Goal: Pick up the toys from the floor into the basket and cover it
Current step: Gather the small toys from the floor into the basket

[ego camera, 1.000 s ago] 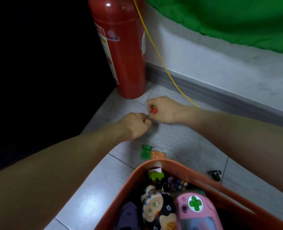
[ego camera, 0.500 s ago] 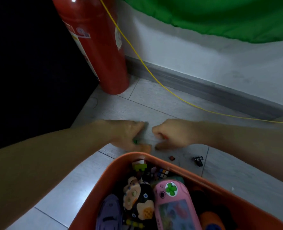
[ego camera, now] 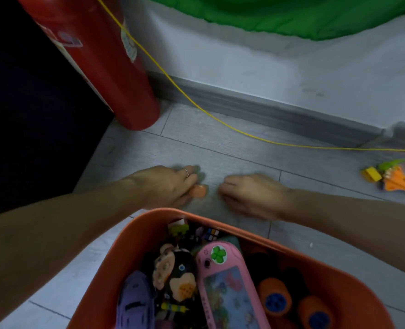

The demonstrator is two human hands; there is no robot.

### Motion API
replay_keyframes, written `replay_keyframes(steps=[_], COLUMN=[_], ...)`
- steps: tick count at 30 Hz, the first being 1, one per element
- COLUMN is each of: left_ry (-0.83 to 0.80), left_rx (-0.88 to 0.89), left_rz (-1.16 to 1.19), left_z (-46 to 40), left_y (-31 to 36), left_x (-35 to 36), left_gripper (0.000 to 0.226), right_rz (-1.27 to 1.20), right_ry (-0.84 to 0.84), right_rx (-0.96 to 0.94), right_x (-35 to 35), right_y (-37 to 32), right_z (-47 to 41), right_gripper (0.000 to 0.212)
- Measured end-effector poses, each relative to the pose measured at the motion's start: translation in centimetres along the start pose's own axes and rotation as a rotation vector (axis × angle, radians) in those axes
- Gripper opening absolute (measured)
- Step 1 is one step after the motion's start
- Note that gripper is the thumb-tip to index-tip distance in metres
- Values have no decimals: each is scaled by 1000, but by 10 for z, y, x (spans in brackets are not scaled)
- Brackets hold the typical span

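Observation:
The orange basket [ego camera: 149, 217] stands at the bottom of the view, holding a pink handheld game [ego camera: 227, 286], a purple car [ego camera: 135, 302], a doll [ego camera: 175, 269] and orange rollers [ego camera: 275, 298]. Just beyond its rim, my left hand [ego camera: 168, 184] rests on the floor and pinches a small orange toy [ego camera: 198, 191] between thumb and fingers. My right hand [ego camera: 251, 193] lies beside it with fingers curled down onto the floor. They cover the spot where small pieces lay, and what they hold is hidden.
A red fire extinguisher [ego camera: 106, 67] stands at the back left beside a dark area. A yellow cable [ego camera: 220, 122] runs along the grey skirting. Orange, yellow and green toys [ego camera: 398, 176] lie at the far right. Green cloth [ego camera: 291, 15] hangs above.
Both hands have drawn back from near the extinguisher toward the basket rim. My left hand took up the orange toy. My right hand has come down over the small black and red pieces.

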State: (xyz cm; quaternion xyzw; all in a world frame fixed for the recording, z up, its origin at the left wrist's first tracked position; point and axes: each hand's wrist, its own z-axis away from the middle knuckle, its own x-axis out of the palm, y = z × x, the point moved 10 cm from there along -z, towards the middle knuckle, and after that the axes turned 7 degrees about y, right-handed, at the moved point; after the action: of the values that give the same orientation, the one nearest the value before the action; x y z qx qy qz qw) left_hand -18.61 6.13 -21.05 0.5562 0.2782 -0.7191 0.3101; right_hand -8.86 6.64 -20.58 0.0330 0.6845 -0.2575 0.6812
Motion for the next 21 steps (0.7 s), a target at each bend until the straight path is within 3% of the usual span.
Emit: replay_keyframes(steps=[2, 5, 10, 15, 18, 21], left_ry=[97, 111, 163, 188, 270, 370], left_rx=[42, 33, -164, -256, -296, -377], left_rz=[17, 156, 323, 372, 405, 459], left_z=[-8, -23, -35, -38, -36, -22], left_y=[1, 0, -35, -56, -65, -72], left_x=[-10, -22, -35, -57, -87, -126], left_gripper=[35, 33, 43, 23, 22, 24], right_rz=[27, 39, -42, -17, 26, -151], right_ry=[114, 133, 179, 147, 130, 200], right_rx=[72, 144, 235, 191, 176, 381], right_x=[-11, -10, 1, 15, 12, -2], right_y=[17, 39, 43, 15, 14, 37], right_z=[8, 34, 76, 84, 82, 83], right_gripper=[27, 25, 27, 22, 22, 17])
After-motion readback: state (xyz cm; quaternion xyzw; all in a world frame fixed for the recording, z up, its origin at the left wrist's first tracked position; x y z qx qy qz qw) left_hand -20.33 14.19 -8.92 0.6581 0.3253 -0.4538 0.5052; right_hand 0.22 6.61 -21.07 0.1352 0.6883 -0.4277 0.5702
